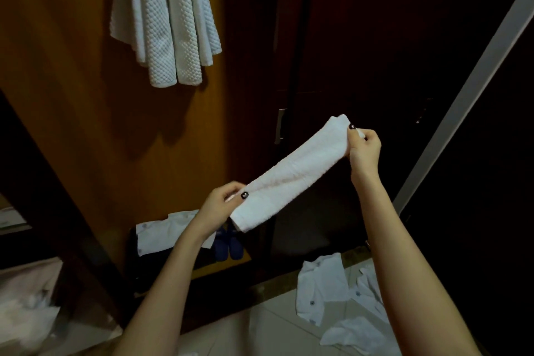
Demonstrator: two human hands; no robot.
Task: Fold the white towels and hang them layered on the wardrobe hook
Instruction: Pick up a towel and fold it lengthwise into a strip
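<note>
Dim wardrobe (179,130) panels fill the background, with white towels (166,17) hanging at their top, apparently from a hook. Below those, the left hand (221,206) and right hand (364,150) each pinch one end of a folded towel (291,173), stretched taut between them.

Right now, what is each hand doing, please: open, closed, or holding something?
Left hand: closed, pinching the lower end of the folded towel.
Right hand: closed, pinching the upper end of the same towel.
</note>
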